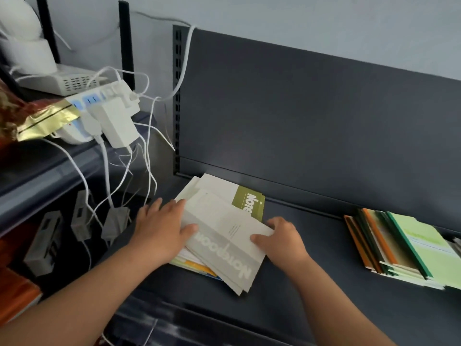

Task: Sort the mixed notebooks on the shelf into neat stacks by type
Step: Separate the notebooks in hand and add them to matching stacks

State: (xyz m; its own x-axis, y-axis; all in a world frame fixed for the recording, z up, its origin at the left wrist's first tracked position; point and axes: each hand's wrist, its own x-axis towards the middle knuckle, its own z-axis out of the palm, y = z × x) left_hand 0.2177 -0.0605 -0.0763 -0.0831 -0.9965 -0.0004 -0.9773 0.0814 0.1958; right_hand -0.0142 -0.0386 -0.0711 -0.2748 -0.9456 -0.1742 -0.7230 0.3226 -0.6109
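Head view: looking down at a dark shelf (324,283), with two bare forearms reaching in from the bottom edge.
Centre of shelf: a loose, fanned pile of notebooks (197,267) lies left of the middle. Its far corner is near the dark back panel (299,121), and yellow and blue edges show along its near side.
On top: a pale grey notebook (224,238) with large white lettering lies skewed across the pile. Its near corner overhangs toward the viewer.
Beneath it: an olive-green notebook (249,203) sticks out at the far right corner, partly covered by pale covers.
Left side of pile: the left hand (162,228) lies flat. Its fingers are spread and straight against the pile's left edge, and its thumb rests on the pale grey cover.
Right side of pile: the right hand (282,242) grips the pale grey notebook's right edge, thumb on top and fingers curled round the far side. The notebook sits between the two hands.
Far right: a separate stack of notebooks (399,248) with green and orange spines lies on the same shelf, well apart from both hands. Its top cover is light green.
Far left: on a neighbouring shelf, a white power strip (99,103) carries plugs, and white cables (149,136) trail down to grey adapters (114,223). A gold foil wrapper (47,121) lies beside the strip.
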